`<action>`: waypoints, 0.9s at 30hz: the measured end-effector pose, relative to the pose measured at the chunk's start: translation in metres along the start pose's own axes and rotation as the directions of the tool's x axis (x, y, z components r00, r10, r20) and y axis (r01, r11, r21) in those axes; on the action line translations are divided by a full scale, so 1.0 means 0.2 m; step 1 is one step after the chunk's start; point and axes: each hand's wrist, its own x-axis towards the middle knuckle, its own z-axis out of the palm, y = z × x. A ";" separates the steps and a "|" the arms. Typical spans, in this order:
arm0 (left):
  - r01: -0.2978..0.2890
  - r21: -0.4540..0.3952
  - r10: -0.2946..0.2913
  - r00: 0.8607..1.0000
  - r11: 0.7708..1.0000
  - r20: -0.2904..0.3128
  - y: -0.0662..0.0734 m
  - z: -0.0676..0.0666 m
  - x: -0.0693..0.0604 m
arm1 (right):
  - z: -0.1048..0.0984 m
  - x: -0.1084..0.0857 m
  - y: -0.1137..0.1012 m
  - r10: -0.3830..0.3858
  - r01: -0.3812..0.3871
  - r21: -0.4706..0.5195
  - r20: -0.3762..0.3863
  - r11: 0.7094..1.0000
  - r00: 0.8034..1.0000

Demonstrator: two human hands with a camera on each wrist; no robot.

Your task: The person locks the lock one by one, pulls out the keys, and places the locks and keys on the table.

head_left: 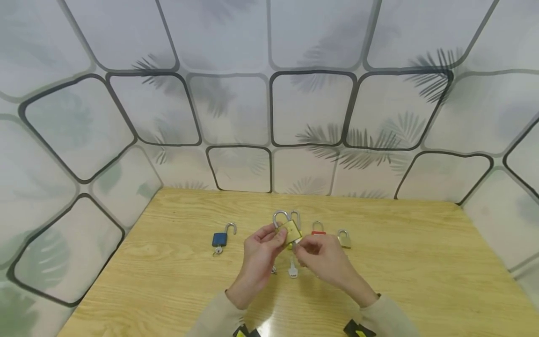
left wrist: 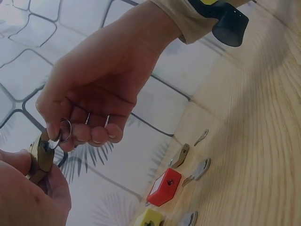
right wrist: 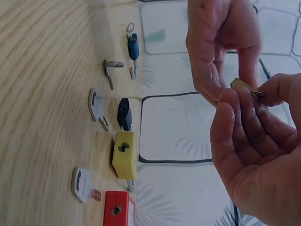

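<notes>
My left hand grips a brass padlock between thumb and fingers, above the table. Its steel shackle stands open, pointing up and away. My right hand pinches a small key with a wire ring, held at the padlock's bottom face. In the left wrist view the key meets the keyhole; how deep it sits I cannot tell. Fingers partly cover the key in the right wrist view. Behind the hands stands a yellow padlock, largely hidden in the head view.
On the wooden table lie a blue padlock with its shackle open and a key in it, a red padlock, another brass padlock and a black one. Loose keys, including a silver key, lie nearer me.
</notes>
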 end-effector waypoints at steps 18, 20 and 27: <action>-0.096 -0.076 0.085 0.988 0.993 -0.132 0.15 -0.16 0.09 | -0.03 -0.05 0.06 0.134 -0.134 0.001 0.056 0.991 0.989; -0.114 -0.046 0.107 0.985 0.992 -0.137 0.19 -0.20 0.10 | -0.04 -0.06 0.08 0.138 -0.138 -0.023 0.030 0.990 0.990; -0.088 0.044 0.094 0.983 0.995 -0.160 0.25 -0.28 0.10 | 0.00 -0.05 0.11 0.008 -0.005 -0.121 0.024 0.993 1.000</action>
